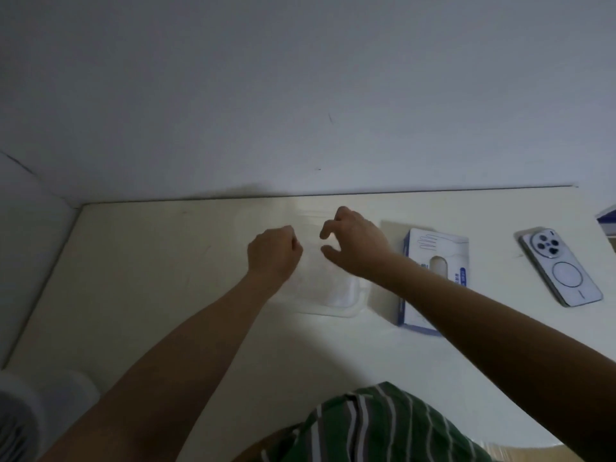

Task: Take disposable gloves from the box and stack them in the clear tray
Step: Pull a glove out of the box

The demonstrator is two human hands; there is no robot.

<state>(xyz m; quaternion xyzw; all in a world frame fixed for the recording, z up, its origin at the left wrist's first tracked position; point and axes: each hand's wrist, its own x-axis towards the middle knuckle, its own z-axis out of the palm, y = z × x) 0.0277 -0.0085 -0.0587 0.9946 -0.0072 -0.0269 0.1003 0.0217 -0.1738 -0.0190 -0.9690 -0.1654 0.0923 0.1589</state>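
A pale table [166, 261] is seen from above. A clear tray [346, 311] lies directly beneath both hands, its near rim showing below them. The glove box [430, 248] is set just right of the right hand [356, 243], long axis running away from the person, so the right hand is judged nearer for the next pull. The right hand's fingers are loosely curled, thumb apart, nothing gripped. The left hand [271, 253] is fisted; whether a thin glove is pinched cannot be told.

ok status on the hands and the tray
Left hand fisted over clear tray, contents too faint to tell. Right hand loosely curled, thumb apart. Glove box right of tray, nothing blocking.
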